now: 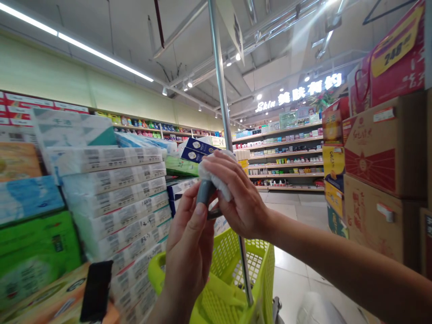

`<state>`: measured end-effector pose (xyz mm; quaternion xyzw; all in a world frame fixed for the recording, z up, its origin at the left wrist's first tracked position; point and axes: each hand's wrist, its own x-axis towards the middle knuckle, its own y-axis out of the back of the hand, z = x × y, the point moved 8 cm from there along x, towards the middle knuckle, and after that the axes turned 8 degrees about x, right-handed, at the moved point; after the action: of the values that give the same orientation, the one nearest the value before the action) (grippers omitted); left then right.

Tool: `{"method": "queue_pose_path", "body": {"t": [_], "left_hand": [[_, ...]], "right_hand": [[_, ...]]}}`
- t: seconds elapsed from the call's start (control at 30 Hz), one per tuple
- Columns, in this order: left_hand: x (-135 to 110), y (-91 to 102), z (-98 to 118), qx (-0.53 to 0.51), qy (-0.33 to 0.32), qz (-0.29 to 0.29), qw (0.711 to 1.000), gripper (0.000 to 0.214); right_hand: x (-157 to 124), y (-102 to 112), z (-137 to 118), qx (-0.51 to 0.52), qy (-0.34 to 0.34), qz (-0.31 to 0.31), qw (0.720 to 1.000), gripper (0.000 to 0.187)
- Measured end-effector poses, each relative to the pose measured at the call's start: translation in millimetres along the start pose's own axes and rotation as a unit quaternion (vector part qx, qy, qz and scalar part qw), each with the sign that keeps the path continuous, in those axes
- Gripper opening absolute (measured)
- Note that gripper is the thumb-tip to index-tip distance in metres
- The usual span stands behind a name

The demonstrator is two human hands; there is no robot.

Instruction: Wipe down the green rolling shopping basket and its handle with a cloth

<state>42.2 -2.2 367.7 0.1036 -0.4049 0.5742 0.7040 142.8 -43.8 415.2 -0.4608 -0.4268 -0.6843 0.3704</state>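
My left hand (191,243) is raised in front of me, fingers wrapped round a small grey cylinder-shaped object (204,191), thumb pressed on its side. My right hand (238,195) comes in from the right and pinches a crumpled white tissue (216,180) against the top of that grey object. Both hands hover above a lime-green shopping basket (263,265). A metal pole (224,121) rises right behind the hands.
Stacked tissue packs (118,189) and green and orange cartons fill the left side. Cardboard and red gift boxes (384,139) tower on the right. Shelves of bottles (286,157) line the far aisle. A black object (96,290) sits at lower left.
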Motion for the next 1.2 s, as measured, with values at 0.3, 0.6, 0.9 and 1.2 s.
{"method": "queue_pose_path", "body": {"t": [0.3, 0.6, 0.9, 1.2], "left_hand": [[-1, -1.6, -6, 0.012, 0.017, -0.031, 0.999, 0.052], [4, 9.1, -6, -0.048, -0.020, -0.019, 0.998, 0.042], [2, 10.6, -4, -0.062, -0.003, 0.007, 0.998, 0.040], [-1, 5.1, -3, 0.025, 0.014, -0.010, 1.000, 0.055]], "right_hand": [[36, 7, 10, -0.045, 0.059, -0.125, 0.989, 0.035], [29, -4, -25, 0.034, 0.130, -0.200, 0.970, 0.020], [11, -12, -26, -0.066, 0.165, -0.220, 0.959, 0.027], [-33, -18, -7, -0.013, 0.117, -0.171, 0.978, 0.044]]}}
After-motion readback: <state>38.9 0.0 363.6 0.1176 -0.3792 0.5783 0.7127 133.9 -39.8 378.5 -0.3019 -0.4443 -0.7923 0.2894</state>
